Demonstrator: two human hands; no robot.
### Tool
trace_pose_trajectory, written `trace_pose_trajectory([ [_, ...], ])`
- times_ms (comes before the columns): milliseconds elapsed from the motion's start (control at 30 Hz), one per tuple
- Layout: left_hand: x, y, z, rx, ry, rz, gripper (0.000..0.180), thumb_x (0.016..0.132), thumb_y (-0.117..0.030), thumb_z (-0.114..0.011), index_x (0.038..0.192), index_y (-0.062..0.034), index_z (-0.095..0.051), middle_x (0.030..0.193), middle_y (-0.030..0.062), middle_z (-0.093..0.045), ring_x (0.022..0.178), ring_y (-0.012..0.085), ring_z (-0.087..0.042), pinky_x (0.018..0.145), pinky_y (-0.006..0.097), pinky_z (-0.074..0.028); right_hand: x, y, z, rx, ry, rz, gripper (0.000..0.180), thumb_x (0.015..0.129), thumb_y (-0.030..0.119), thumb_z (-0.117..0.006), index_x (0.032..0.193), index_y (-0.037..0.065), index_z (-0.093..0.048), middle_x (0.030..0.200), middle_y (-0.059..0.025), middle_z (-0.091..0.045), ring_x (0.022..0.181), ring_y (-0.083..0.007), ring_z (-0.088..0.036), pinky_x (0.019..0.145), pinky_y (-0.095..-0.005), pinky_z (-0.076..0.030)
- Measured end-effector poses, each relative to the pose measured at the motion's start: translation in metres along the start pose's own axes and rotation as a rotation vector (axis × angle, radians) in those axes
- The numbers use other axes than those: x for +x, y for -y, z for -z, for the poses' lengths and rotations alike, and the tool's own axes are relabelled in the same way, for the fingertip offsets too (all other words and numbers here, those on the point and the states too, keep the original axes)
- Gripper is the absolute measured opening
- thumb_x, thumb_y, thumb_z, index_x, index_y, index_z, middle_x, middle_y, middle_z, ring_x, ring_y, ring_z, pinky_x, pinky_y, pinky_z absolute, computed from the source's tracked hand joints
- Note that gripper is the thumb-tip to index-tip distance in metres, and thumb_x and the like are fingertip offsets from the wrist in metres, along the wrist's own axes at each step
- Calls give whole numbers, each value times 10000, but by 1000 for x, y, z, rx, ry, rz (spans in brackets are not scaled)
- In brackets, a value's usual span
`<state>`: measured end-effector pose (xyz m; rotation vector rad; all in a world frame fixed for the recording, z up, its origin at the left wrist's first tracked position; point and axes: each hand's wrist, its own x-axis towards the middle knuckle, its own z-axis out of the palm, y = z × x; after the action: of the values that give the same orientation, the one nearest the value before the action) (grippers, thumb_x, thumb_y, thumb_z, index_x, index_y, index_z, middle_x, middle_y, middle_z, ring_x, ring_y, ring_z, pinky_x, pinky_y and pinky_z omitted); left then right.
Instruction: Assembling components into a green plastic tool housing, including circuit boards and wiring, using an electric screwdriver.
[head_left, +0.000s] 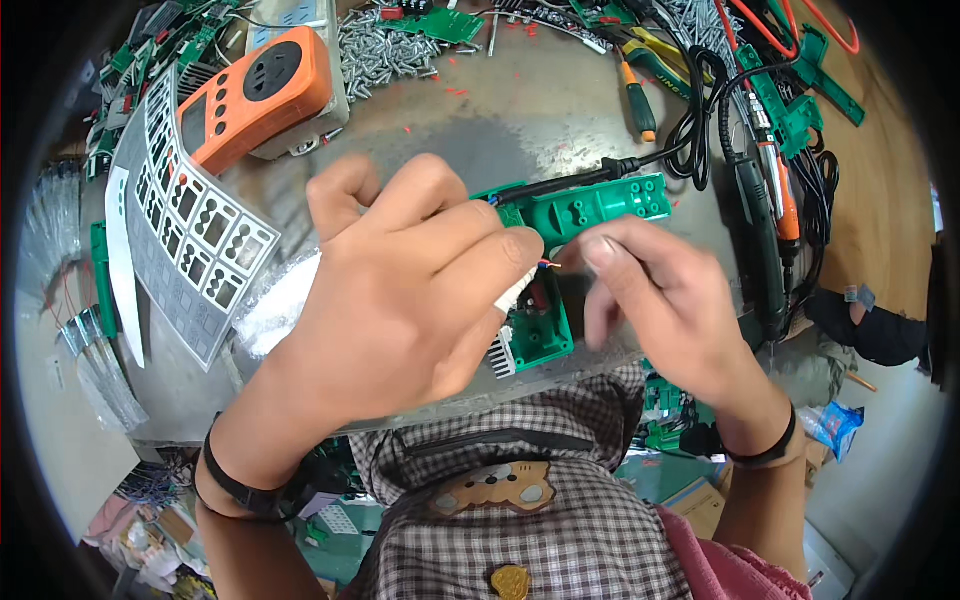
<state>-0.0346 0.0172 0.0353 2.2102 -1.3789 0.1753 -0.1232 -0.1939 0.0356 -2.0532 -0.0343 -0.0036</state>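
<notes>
My left hand [400, 290] is closed, its thumb and fingers pinching thin red and blue wires [548, 264] whose bare copper tips stick out to the right. Just right of those tips, my right hand [670, 300] has its thumb and forefinger pressed together; what lies between them is too small to make out. Under both hands sits an open green plastic housing [550, 345], with a white finned part [500, 357] at its left edge. A longer green housing piece [600, 205] lies behind it, a black power cable [570, 182] running along its back. My left hand hides part of the housing.
An orange socket meter [255, 95] and a sheet of stickers [190, 220] lie at the left. Loose screws [385, 60] are heaped at the back. An orange-handled screwdriver [637, 100], pliers [660, 60] and an orange-and-black electric screwdriver [785, 205] lie to the right.
</notes>
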Motion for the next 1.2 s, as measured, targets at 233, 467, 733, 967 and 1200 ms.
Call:
trace_pose_trajectory([
  [233,3,-3,3,-109,26,78,268,749,-39,-753,1012,-84,-731,883,19,-692,853,218,-581,826,381,-347,5,-7,-5,-62,-68,256,111,858,45,-760,937,18,-688,720,-54,-647,609,-135,-613,515,-280,-477],
  [467,-16,-24,-9,-208,-106,260,339,787,71,-745,1105,-43,-726,966,21,-708,854,190,-561,785,313,-459,5,13,-5,-38,106,-101,74,861,19,-753,878,43,-685,739,-31,-617,664,-83,-572,610,-257,-455],
  [733,-9,-23,4,-646,-10,554,454,842,101,-664,1276,-4,-581,960,61,-682,952,118,-602,952,279,-432,10,-23,-3,-354,-102,605,273,695,163,-872,903,91,-711,841,-18,-655,757,-230,-588,689,-343,-476],
  [967,11,-28,19,-171,231,222,621,711,152,-666,1300,-12,-554,892,76,-641,868,239,-575,817,355,-469,8,-30,-9,-348,-30,408,163,774,90,-789,879,89,-665,894,-40,-632,854,-262,-574,790,-369,-442],
  [1200,30,-42,20,0,296,245,633,681,151,-670,1275,-37,-556,865,78,-616,825,276,-572,782,377,-466,-2,-51,-11,-263,-189,479,164,783,114,-785,908,83,-684,885,-51,-642,808,-252,-590,732,-363,-447],
])
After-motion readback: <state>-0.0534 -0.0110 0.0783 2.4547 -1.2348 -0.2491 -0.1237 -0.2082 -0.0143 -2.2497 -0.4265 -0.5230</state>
